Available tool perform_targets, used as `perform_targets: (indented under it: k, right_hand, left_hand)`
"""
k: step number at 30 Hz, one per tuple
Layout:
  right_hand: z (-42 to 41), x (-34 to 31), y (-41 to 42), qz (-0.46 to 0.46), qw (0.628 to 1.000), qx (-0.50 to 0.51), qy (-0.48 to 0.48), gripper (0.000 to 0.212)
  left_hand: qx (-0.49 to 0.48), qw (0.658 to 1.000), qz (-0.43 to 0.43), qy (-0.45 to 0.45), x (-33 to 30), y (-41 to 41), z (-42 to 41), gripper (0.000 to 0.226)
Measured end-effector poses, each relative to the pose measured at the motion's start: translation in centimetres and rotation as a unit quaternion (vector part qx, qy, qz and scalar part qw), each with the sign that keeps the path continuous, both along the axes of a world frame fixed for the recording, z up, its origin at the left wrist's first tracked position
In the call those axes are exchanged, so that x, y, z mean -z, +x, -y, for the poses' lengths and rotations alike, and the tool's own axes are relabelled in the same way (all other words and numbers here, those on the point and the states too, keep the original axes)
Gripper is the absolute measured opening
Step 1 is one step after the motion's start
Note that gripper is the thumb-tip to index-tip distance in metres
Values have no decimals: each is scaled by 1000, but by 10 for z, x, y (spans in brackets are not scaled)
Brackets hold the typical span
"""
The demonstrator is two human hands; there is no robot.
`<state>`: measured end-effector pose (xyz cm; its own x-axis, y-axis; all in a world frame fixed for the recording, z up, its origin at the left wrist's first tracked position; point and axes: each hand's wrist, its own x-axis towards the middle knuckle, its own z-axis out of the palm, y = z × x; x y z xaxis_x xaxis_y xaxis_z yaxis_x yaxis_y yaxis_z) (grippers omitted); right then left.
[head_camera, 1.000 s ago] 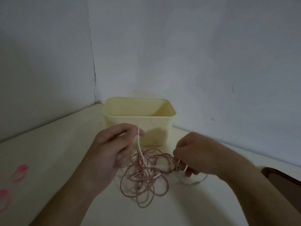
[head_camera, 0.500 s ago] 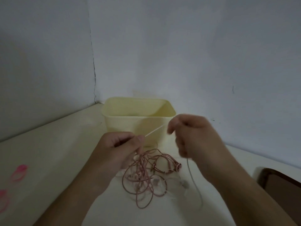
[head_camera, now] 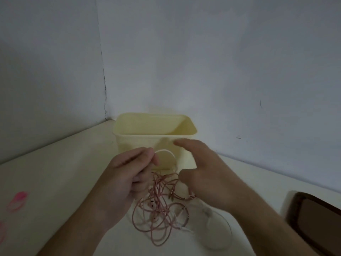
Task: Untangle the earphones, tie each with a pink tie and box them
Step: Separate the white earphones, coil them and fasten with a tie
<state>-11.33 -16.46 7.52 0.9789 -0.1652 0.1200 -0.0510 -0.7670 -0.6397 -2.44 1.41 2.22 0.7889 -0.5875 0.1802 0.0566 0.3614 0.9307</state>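
I keep the tangle of earphones (head_camera: pixel 160 206) on the table (head_camera: pixel 55 163) right in front of me, just ahead of the box (head_camera: pixel 136 143), so that each freed set has only a short way to go once it is tied. The box stands toward the back of the table, near the corner where the two walls meet, its open top facing up; I see nothing in the part of it that shows. The pink ties (head_camera: pixel 17 201) lie well apart at the table's left edge, out of the way of the cords until I need one.

My left hand (head_camera: pixel 127 178) pinches the white cord (head_camera: pixel 166 154) between thumb and fingers and holds it lifted above the pile, so the strand arches up clear of the pink cords and I can follow where it runs. From the arch it drops back down into the tangle. I judge this is the sorting-out step, with no set yet free.

My right hand (head_camera: pixel 206 174) hovers over the right side of the tangle, fingers loosely spread and holding nothing, index finger stretched toward the arch and thumb lowered toward the pink loops. A second pale cord (head_camera: pixel 219 235) curls on the table nearer me, by my right forearm. A dark tray (head_camera: pixel 295 202) sits at the right edge.
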Motion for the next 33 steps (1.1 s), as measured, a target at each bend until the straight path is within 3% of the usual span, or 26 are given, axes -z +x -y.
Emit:
perform_targets:
  k: [1, 3, 5, 7, 11, 15, 18, 24, 28, 33]
  right_hand:
    - [-7, 0, 0, 5, 997, -42, 63, 67]
    - [-14, 8, 4, -1, 984, -106, 144, 49]
    - [-14, 9, 5, 22, 994, -86, 60, 12]
    - [-8, 6, 3, 45, 996, -68, 19, 22]
    - [6, -2, 0, 73, 979, -47, 185, 24]
    - [11, 8, 5, 127, 963, 26, 238, 29]
    - [7, 14, 9, 118, 972, 29, 202, 30]
    - [-1, 26, 14, 57, 988, -24, 143, 27]
    - [-12, 32, 14, 60, 992, -68, 87, 31]
    - [-18, 32, 10, 59, 993, -96, -27, 24]
  left_hand:
    - [-8, 1000, 12, 23, 1, -1, 2, 25]
    - [-22, 998, 27, 53, 2, -2, 5, 28]
    - [-20, 998, 29, 50, 1, -2, 4, 31]
    - [3, 999, 14, 33, 0, 1, 3, 29]
    - [85, 996, -36, -18, 1, 1, 1, 20]
    - [136, 989, -7, -52, 7, 3, 0, 30]
    - [155, 986, 26, -49, 9, 0, 2, 40]
    - [29, 996, -6, -85, 2, -5, 3, 61]
    - [-59, 995, -4, -82, -2, -6, 6, 30]
    - [-143, 983, 98, 58, 2, -6, 12, 28]
